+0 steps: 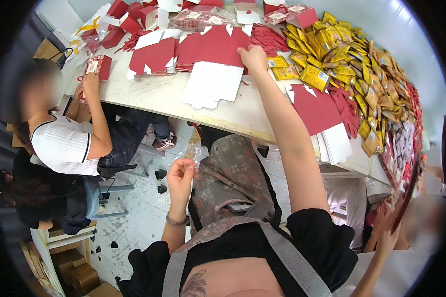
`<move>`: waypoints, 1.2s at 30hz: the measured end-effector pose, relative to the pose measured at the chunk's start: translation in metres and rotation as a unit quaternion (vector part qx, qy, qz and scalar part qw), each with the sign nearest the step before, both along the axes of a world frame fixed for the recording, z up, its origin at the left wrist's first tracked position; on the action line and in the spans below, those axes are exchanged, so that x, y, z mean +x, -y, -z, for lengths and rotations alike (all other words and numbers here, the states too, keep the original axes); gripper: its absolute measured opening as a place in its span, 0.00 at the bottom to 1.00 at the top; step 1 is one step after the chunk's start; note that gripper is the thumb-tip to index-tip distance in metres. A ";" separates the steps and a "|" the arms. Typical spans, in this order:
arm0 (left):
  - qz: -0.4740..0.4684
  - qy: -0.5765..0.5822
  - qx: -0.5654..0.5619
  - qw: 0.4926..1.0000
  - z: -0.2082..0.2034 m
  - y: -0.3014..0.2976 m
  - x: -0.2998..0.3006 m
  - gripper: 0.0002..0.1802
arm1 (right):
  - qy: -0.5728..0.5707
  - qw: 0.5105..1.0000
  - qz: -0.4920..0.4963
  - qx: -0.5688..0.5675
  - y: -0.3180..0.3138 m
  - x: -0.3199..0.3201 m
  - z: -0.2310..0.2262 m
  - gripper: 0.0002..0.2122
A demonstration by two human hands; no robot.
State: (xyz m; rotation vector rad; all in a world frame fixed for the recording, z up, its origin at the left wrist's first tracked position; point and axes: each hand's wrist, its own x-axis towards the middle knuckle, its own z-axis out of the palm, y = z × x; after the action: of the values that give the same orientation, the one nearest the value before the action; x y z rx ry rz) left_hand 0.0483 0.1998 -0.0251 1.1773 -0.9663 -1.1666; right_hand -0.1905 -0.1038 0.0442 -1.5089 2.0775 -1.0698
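Lower centre: patterned apron [233, 173]; just left of it the left hand [180, 175], raised short of the table edge, fingers loosely curled, thumb near fingertips; nothing clearly seen in it, palm side partly hidden, so can't tell if it is empty; centre of frame: pale table [151, 104], with a white sheet [213, 84] lying flat, tabbed along its lower edge, upper edge meeting the front of the red card stack [210, 47]; that stack sits upper centre, flat, layers fanned toward the left; right hand [254, 58] at its right end, arm stretched out over the table, fingers bent and touching the red card; pinching or only pressing, can't tell, undersides of the fingers don't show.

Right of centre: second red stack [314, 109], white sheets poking out below; left of frame: co-worker [67, 143] holding a red box [104, 68]; upper right: big heap of yellow packets [327, 39], nearest ones just beside the right wrist; far, along the top: folded red boxes [153, 17], some open.

Step looks like sorting or picking up flat card; next move probably calls for freeing one sheet at its edge without dragging the layers below, left hand being well placed to come up and steady them.
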 end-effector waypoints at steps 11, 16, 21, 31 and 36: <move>0.179 -0.117 -0.083 0.973 -0.063 0.029 -0.029 0.22 | -0.015 0.941 -0.238 -0.239 -0.251 -0.004 0.005 0.29; 0.213 -0.031 -0.043 0.976 -0.062 0.012 -0.042 0.21 | 0.257 0.922 -0.261 -0.127 -0.279 0.000 0.031 0.35; 0.269 0.201 -0.205 0.919 -0.057 0.014 -0.039 0.35 | 0.400 0.801 -0.444 0.025 -0.284 -0.017 0.014 0.32; 0.160 -0.173 -0.086 0.968 -0.068 0.014 -0.055 0.30 | 0.549 0.798 -0.211 -0.132 -0.309 0.012 0.011 0.28; 0.182 -0.061 -0.162 0.968 -0.040 0.032 -0.058 0.28 | 0.495 0.842 -0.173 -0.124 -0.304 0.016 0.031 0.26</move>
State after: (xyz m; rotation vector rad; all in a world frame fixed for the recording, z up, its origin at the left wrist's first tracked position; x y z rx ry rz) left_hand -0.0093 0.1682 0.0144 0.6748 -1.2576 -1.2896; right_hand -0.1742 0.2004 0.0136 -0.9880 0.9407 -1.5454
